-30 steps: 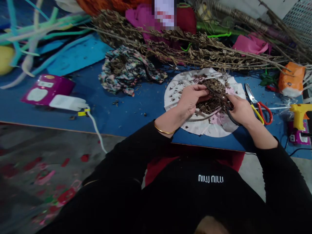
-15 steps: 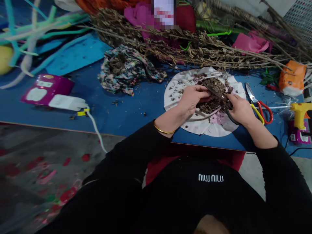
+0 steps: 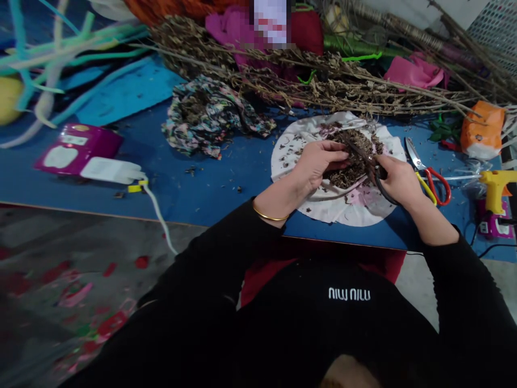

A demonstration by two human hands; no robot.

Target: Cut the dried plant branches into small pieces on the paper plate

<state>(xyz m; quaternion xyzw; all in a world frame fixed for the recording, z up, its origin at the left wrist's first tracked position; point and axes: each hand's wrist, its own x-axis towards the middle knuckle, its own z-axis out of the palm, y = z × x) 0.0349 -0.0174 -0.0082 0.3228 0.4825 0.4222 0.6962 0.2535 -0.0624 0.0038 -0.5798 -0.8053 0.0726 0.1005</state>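
Note:
My right hand [image 3: 398, 179] grips the dark handles of black scissors [image 3: 365, 160], whose blades point up-left over a heap of dried plant bits [image 3: 351, 156]. That heap lies on a white round paper sheet [image 3: 294, 148] spread on the blue tabletop. My left hand [image 3: 319, 161] is curled at the heap's left side, fingers pinched on dried stuff right by the blades. A gold bangle [image 3: 269, 215] circles my left wrist.
Red-and-yellow-handled scissors [image 3: 430, 180] lie just right of the sheet. A yellow glue gun [image 3: 495, 188], an orange packet [image 3: 482, 132], a bundle of dried branches [image 3: 323, 81], a crumpled floral cloth [image 3: 210, 116] and a purple box [image 3: 76, 145] with a white adapter [image 3: 113, 170] also sit on the blue table [image 3: 210, 178].
Both hands stay over the heap. The scissors have shifted slightly and their blades look more closed than before.

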